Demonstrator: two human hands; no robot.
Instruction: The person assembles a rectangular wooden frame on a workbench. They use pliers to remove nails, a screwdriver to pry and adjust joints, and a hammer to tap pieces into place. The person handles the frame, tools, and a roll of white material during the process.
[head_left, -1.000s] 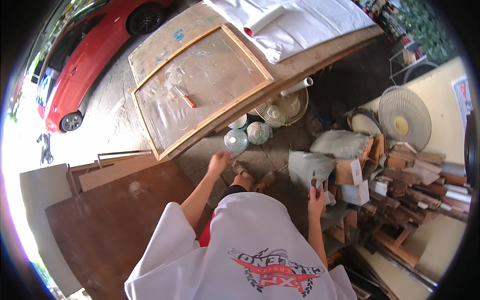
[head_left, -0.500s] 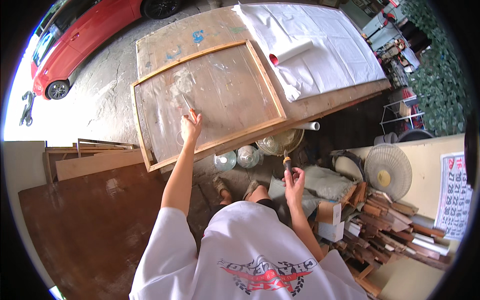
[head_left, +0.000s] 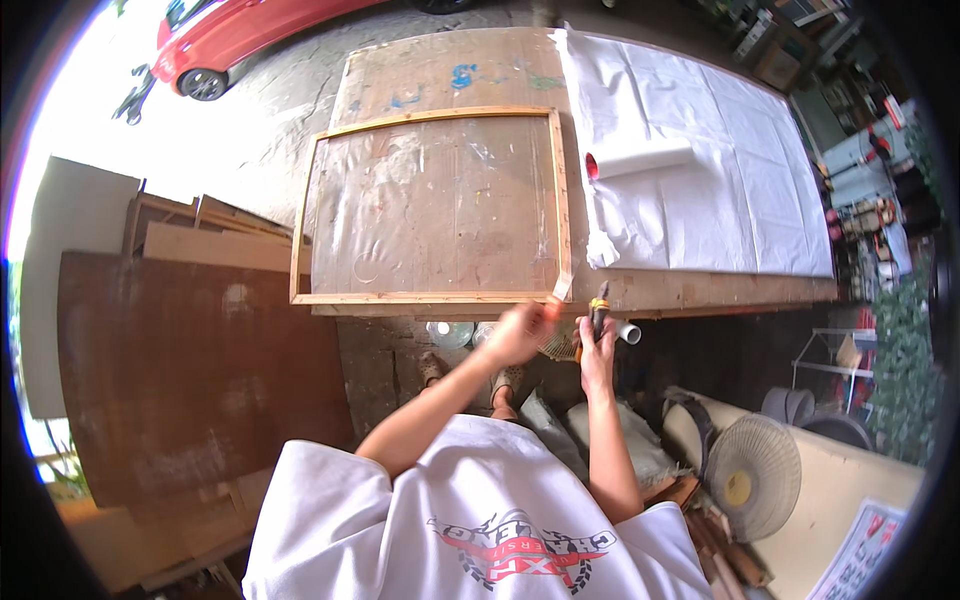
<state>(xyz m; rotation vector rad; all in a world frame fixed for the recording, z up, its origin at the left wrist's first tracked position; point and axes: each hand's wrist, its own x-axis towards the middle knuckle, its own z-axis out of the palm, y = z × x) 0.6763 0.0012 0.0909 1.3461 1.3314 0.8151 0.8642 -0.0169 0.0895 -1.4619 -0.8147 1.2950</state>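
Note:
A wooden frame (head_left: 430,298) lies flat on a large worktable, its inside showing a stained brown surface. My left hand (head_left: 520,333), blurred, is closed around the orange handle of a flat-bladed metal tool (head_left: 563,286); its exact kind is unclear. That blade is over the frame's near right corner, though I cannot tell whether it touches. Just right of there, my right hand (head_left: 597,350) grips pliers (head_left: 600,305) with black, yellow and orange handles, jaws pointing up and away from me. The two hands are close together at the table's near edge.
White sheeting (head_left: 730,210) covers the table's right part, with a white roll (head_left: 645,158) on it. A white pipe (head_left: 628,333) pokes out below the edge. A standing fan (head_left: 752,478) and wood scraps are at lower right; a brown board (head_left: 190,370) leans at left.
My left hand has moved from over the frame's middle to its near right corner, bringing the orange-handled tool. My right hand has raised the pliers beside it. The view has shifted.

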